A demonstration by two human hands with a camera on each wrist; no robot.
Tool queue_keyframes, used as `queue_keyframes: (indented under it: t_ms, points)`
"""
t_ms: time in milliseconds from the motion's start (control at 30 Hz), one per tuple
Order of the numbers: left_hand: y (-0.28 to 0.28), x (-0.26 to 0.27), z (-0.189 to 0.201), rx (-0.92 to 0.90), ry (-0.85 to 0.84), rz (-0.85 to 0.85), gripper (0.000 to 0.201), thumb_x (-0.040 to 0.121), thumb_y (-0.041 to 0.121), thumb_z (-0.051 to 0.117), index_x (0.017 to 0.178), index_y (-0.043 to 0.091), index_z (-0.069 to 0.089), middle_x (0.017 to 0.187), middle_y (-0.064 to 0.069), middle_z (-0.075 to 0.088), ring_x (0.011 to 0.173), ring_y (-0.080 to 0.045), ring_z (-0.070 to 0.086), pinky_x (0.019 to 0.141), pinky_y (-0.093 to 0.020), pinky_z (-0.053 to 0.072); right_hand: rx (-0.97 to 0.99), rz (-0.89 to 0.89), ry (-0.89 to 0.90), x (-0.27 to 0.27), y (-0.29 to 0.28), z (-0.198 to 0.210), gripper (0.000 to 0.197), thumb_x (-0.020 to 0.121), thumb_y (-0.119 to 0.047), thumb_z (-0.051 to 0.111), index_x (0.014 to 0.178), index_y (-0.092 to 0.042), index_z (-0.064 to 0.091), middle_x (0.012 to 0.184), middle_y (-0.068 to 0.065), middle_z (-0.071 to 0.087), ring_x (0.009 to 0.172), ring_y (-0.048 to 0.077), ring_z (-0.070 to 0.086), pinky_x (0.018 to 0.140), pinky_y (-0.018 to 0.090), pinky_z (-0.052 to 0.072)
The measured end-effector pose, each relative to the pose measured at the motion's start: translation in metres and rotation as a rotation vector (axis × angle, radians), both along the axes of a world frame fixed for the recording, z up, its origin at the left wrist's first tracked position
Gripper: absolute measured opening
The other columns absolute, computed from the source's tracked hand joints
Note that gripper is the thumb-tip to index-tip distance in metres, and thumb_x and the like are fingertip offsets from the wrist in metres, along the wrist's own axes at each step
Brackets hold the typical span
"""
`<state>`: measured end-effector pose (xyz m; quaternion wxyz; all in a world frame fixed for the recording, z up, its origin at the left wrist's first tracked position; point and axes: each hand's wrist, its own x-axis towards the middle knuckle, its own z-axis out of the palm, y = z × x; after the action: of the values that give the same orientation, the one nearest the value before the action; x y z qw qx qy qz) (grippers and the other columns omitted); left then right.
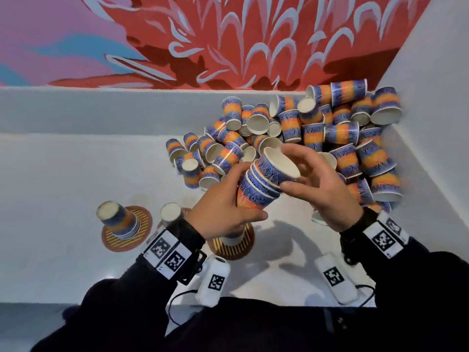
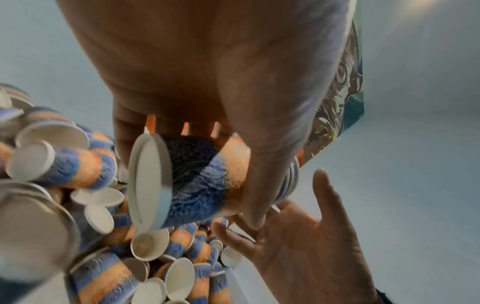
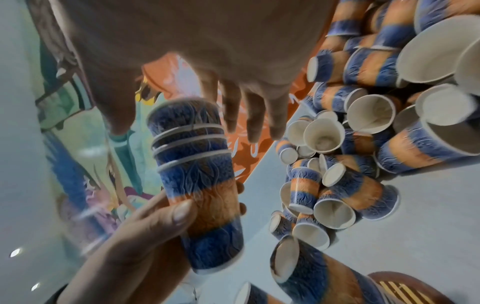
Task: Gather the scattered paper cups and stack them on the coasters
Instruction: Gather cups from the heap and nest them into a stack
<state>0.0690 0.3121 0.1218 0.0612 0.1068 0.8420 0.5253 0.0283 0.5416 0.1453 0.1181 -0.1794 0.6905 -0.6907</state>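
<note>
My left hand (image 1: 225, 212) grips a nested stack of blue-and-orange paper cups (image 1: 261, 186), tilted with its mouth toward the right. My right hand (image 1: 327, 196) hovers at the top cup with spread, nearly straight fingers and its thumb at the rim. In the right wrist view the stack (image 3: 200, 185) sits in my left hand (image 3: 145, 236), below my right hand's fingers (image 3: 257, 115). The loose cups (image 1: 317, 138) lie heaped at the back right. One striped coaster (image 1: 127, 231) carries an upturned stack (image 1: 118, 219). A second coaster (image 1: 234, 247) lies under my left hand.
Another upturned cup (image 1: 171, 212) stands by my left wrist, its coaster mostly hidden. Two white tagged devices (image 1: 214, 283) (image 1: 335, 280) lie near the table's front edge. A white wall (image 1: 431, 72) bounds the heap on the right, with a painted wall behind.
</note>
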Motion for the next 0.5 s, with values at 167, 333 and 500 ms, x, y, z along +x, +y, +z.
queue_keyframes:
  t_ms: [167, 333, 500]
  points:
    - [-0.065, 0.018, 0.011, -0.044, -0.016, 0.057, 0.091, 0.075, 0.042, 0.093, 0.149, 0.039, 0.040, 0.132, 0.016, 0.065, 0.114, 0.001, 0.065, 0.100, -0.033, 0.055, 0.086, 0.092, -0.002, 0.003, -0.057, 0.001, 0.074, 0.078, -0.042, 0.078, 0.146, -0.032, 0.050, 0.132, -0.004, 0.066, 0.114, 0.010, 0.064, 0.090, 0.034, 0.056]
    - [-0.129, 0.037, 0.020, -0.013, -0.051, 0.098, 0.085, 0.068, 0.042, 0.097, 0.139, 0.045, 0.050, 0.121, 0.020, 0.067, 0.107, -0.004, 0.069, 0.095, -0.041, 0.059, 0.250, 0.237, 0.052, 0.004, -0.113, 0.001, 0.066, 0.080, -0.031, 0.084, 0.141, -0.033, 0.058, 0.133, -0.002, 0.063, 0.115, 0.011, 0.066, 0.093, 0.034, 0.057]
    - [-0.189, 0.049, 0.030, 0.105, -0.068, 0.155, 0.092, 0.059, 0.039, 0.102, 0.138, 0.039, 0.055, 0.122, 0.007, 0.066, 0.107, -0.014, 0.071, 0.084, -0.034, 0.062, 0.216, 0.253, -0.038, 0.012, -0.156, -0.008, 0.062, 0.079, -0.016, 0.088, 0.134, -0.019, 0.061, 0.126, 0.007, 0.066, 0.097, 0.022, 0.069, 0.085, 0.036, 0.062]
